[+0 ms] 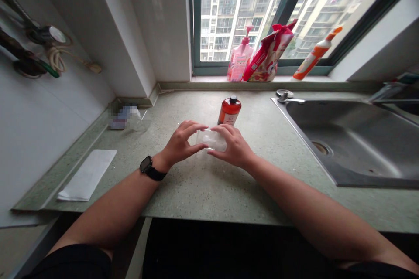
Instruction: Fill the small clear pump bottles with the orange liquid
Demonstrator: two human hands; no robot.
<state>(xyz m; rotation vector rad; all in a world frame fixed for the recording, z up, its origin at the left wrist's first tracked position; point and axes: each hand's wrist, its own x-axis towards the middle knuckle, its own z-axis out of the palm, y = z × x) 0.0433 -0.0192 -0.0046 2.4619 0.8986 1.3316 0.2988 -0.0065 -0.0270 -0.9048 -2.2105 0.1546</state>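
Between my two hands, just above or on the countertop, is a small clear cup (pixel 209 139) lying sideways. My left hand (pixel 180 142) grips its left end with thumb below and fingers above. The other end sits in the grasp of my right hand (pixel 235 146). I cannot tell whether the cup touches the counter. Right behind my right hand stands an upright red-orange bottle (pixel 230 111) with a black cap and a pale label; its lower part is partly hidden by my fingers. A black watch (pixel 152 168) is on my left wrist.
A steel sink (pixel 360 148) is set into the speckled green countertop (pixel 203 196) at right. At left lie a folded white paper (pixel 88 174) and a clear plastic item (pixel 139 120). A pink pump bottle (pixel 240 59), red bag (pixel 271 54) and orange-white bottle (pixel 314 56) line the windowsill.
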